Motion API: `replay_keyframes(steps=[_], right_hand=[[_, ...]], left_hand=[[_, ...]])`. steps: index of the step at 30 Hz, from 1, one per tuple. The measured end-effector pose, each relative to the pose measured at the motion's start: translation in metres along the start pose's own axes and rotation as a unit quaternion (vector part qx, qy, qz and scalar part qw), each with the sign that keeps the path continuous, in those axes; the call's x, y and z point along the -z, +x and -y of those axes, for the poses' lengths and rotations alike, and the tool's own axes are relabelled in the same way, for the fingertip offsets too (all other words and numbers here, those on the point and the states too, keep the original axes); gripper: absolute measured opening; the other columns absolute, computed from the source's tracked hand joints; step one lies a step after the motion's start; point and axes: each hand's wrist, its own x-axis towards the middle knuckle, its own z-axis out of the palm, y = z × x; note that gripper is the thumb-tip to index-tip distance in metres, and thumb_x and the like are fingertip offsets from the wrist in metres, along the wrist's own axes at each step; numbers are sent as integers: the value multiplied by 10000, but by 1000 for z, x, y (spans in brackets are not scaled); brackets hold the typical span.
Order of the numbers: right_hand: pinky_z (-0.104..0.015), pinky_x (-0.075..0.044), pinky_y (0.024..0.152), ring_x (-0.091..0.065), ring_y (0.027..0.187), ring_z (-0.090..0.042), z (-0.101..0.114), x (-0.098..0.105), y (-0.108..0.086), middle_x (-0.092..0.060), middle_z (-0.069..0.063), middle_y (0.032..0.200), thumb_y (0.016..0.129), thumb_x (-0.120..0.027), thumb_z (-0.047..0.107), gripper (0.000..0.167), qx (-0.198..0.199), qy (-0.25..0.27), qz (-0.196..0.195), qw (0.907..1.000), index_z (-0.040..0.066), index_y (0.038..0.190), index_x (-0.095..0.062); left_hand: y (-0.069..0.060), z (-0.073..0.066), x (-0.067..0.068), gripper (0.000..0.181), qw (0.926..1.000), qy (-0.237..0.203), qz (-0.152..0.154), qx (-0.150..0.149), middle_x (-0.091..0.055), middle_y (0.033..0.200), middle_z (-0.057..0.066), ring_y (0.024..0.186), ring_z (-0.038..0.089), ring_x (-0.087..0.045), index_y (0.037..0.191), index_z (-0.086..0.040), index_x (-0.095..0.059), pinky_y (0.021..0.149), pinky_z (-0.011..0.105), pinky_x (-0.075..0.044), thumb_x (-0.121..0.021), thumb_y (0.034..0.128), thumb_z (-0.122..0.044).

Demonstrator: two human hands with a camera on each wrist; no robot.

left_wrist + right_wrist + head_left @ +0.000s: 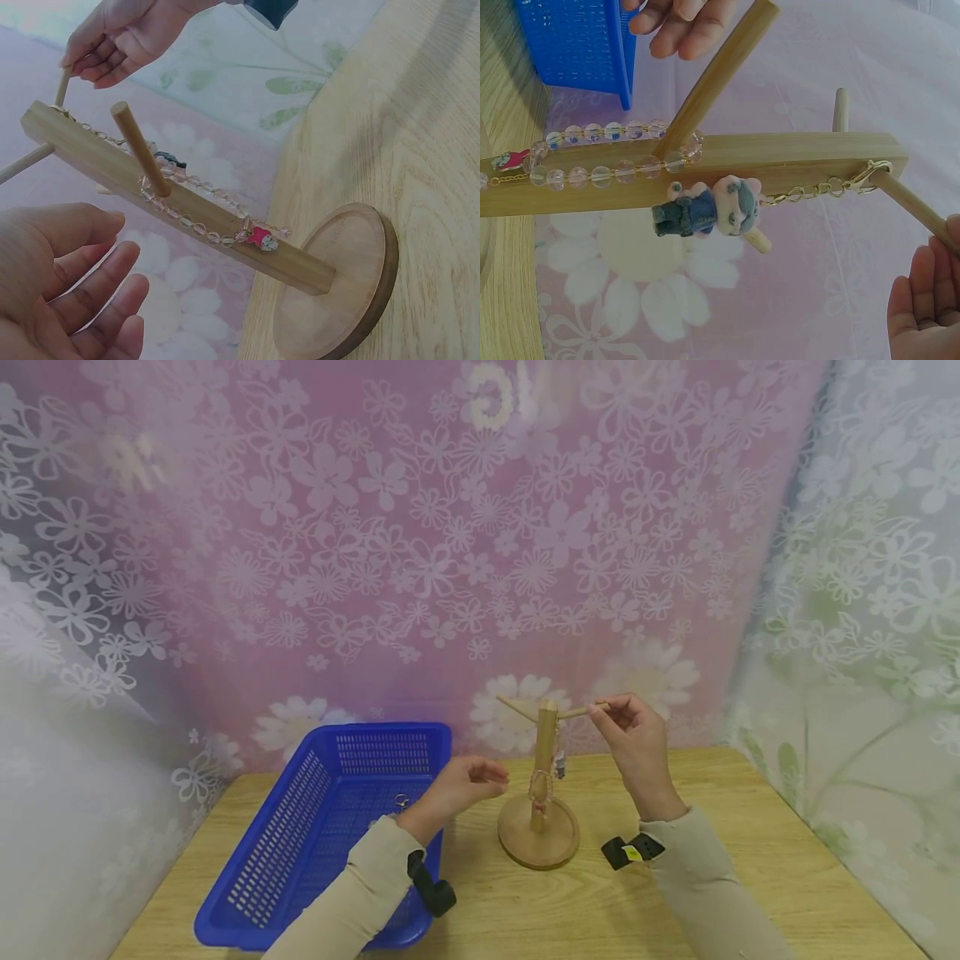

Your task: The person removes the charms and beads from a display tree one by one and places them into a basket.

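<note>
A wooden stand (547, 735) with pegs and a round base stands upright on the table. My right hand (637, 743) pinches the end of its upper right peg (911, 202) between thumb and fingers. On that peg hangs a keychain (705, 210) with a gold clasp and chain and a small figure in blue clothes. A beaded bracelet (577, 177) of clear pinkish beads, with a pink charm (262, 239), loops over a lower peg (140, 150). My left hand (465, 785) hovers left of the post, fingers relaxed and apart from it, holding nothing.
A blue plastic basket (258, 835) stands on the left of the wooden table (525, 910), partly behind my left forearm. Inside it lies a metal ring (402, 799) with small items partly hidden by my wrist. Floral curtains (450, 568) hang behind and at both sides.
</note>
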Motion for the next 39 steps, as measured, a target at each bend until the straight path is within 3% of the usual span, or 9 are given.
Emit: replay_keyframes(steps=[9, 20, 32, 39], right_hand=[[-156, -495, 734, -591, 791, -71, -1, -1, 1, -619, 77, 896, 881, -663, 106, 164, 6, 17, -49, 10000, -25, 925, -574], [-157, -496, 726, -593, 789, -70, 0, -1, 0, -618, 81, 884, 879, -662, 85, 138, -69, 81, -54, 9999, -16, 922, -578], [-153, -495, 734, -588, 791, -65, 0, -1, 0, -615, 77, 886, 875, -664, 78, 123, -29, 136, -38, 9999, -2, 916, -579], [-158, -497, 734, -589, 787, -73, 1, -2, 0, -617, 51, 892, 877, -664, 86, 106, -56, 173, -62, 9998, 22, 899, -581]], left_hand=[[5, 1, -10, 238, 9997, -100, 73, 194, -673, 1042, 140, 932, 213, -634, 1084, 0, -647, 794, 327, -510, -666, 857, -69], [8, 5, -22, 266, 9998, -203, 3, 70, -652, 1065, 200, 954, 293, -632, 1094, 41, -622, 798, 354, -525, -668, 849, -49], [16, 6, -34, 200, 9998, 129, -73, 158, -674, 991, 107, 922, 230, -634, 1037, -5, -656, 759, 293, -526, -676, 841, -36], [21, 7, -41, 136, 9987, 381, -340, -27, -683, 948, 79, 893, 213, -627, 962, -33, -674, 729, 281, -509, -692, 827, -44]])
